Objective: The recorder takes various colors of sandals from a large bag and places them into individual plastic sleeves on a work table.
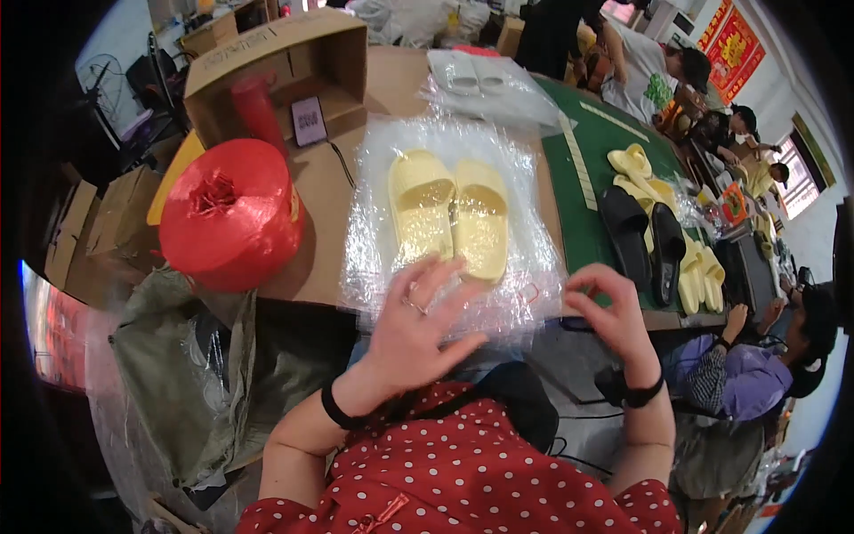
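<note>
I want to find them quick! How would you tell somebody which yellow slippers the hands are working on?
Find the big red spool of twine on the brown table. Right of it lies clear bubble wrap, with one yellow pair side by side on top. The other yellow slippers are piled loose on the green mat.

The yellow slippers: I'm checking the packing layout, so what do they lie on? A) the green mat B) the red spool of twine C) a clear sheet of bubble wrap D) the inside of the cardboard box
C: the pair of yellow slippers lies side by side on the clear bubble wrap spread over the brown table, with the left hand resting on the wrap's near edge.
</note>
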Demonstrator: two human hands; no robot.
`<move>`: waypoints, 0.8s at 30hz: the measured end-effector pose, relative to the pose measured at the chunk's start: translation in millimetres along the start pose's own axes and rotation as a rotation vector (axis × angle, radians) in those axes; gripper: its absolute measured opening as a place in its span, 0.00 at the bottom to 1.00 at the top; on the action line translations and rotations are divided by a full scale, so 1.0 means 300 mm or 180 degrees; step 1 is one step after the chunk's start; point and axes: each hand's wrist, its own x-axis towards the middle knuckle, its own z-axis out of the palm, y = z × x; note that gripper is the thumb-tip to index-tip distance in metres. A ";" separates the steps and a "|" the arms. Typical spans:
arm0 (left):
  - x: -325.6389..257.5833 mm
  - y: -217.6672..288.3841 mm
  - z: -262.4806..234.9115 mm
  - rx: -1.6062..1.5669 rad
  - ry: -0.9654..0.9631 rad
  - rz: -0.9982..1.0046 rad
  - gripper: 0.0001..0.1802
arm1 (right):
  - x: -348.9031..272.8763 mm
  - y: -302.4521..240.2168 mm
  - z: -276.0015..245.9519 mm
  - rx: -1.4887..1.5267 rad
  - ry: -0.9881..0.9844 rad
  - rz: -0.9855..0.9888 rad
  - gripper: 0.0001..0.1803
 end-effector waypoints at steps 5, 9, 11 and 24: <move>-0.039 -0.185 0.021 0.1066 -0.0260 -0.0521 0.28 | 0.158 0.059 0.115 -0.0503 0.0248 -0.1477 0.20; -0.172 -0.357 -0.003 0.0931 -0.0405 -0.0862 0.29 | 0.130 0.285 0.222 -0.1113 -0.0603 -0.1270 0.14; -0.198 -0.385 -0.016 0.0491 -0.0363 -0.1143 0.28 | 0.088 0.303 0.236 -0.1004 -0.0521 -0.1356 0.12; -0.203 -0.325 -0.196 0.0137 -0.0696 -0.0688 0.32 | 0.034 0.222 0.197 -0.0873 -0.0357 -0.1636 0.18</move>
